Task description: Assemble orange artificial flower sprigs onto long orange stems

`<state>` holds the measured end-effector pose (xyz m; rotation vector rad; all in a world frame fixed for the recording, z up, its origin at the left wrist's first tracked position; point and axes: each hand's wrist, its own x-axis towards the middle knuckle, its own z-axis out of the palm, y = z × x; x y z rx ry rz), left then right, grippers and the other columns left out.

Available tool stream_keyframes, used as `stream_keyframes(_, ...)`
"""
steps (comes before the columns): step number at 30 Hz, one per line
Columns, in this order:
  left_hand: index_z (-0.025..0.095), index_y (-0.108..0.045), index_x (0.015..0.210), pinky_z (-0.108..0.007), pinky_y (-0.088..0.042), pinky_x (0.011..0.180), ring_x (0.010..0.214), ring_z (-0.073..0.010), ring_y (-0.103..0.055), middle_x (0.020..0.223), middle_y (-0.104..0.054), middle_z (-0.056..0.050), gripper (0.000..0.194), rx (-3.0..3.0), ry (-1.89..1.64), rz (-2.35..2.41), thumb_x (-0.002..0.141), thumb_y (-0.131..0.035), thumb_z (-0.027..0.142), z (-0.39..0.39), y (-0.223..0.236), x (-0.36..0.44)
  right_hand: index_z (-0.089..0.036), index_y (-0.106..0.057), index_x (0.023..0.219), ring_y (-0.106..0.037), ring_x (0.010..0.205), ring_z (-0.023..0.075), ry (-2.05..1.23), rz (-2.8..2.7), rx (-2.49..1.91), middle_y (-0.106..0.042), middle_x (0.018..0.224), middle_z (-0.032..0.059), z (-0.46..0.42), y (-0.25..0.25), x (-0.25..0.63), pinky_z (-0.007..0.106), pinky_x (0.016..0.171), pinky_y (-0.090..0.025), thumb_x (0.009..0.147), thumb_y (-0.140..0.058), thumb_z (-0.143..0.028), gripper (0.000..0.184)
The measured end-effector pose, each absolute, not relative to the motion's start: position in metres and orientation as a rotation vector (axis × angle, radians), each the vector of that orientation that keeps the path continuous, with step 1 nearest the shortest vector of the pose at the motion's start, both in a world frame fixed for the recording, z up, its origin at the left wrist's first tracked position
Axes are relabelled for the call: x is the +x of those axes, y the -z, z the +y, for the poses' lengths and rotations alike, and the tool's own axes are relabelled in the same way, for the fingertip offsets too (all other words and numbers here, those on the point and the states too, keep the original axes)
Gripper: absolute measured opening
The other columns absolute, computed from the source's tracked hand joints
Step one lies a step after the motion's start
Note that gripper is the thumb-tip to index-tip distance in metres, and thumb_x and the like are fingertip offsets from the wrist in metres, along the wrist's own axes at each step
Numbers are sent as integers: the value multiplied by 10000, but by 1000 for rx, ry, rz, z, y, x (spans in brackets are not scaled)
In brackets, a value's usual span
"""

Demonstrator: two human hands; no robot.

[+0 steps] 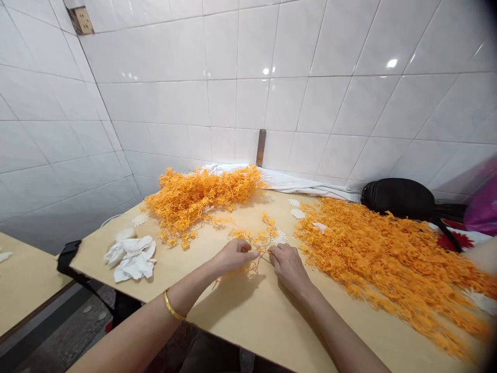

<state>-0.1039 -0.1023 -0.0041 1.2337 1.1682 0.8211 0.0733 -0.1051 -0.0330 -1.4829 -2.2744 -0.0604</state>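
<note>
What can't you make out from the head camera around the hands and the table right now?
Head view:
- Exactly how the orange strand is gripped: the left hand and right hand hide it.
- The pink item: cut off by the right edge and darkened, so its kind is unclear.
- The end of the right orange heap: runs off the lower right edge.

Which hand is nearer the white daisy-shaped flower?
Right. The right hand sits just below the white daisy-shaped flower; the left hand is farther off, to its left.
</note>
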Motion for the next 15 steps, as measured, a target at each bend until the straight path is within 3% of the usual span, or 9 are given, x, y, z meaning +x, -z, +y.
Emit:
stream_keyframes(3,112,-526,576,-204,-296,464,458,-84,-434,498,-512,-11,286,1043,-763,1156,646,-615,374,-93,0,-92,-199,-580,823,-451,739,157,53,-2291,-1415,-543,728,32,-111,30,70,263,686,-279,810,-394,-125,201)
stream_keyframes(8,128,-479,600,-220,-371,476,418,-90,-451,471,-498,1,119,699,-751,1119,679,-564,154,-71,5,-63,-190,-565,906,-447,757,164,26,-2374,-1344,-541,789,50,-117,21,67,269,685,-293,813,-398,-156,193)
stream_keyframes(15,131,-488,637,-214,-364,432,394,-86,-428,453,-462,15,74,602,-807,1037,682,-543,152,-57,15,-45,-240,-466,1135,-465,780,161,-124,-2350,-1311,-541,868,45,-121,16,83,277,705,-338,818,-383,-151,340)
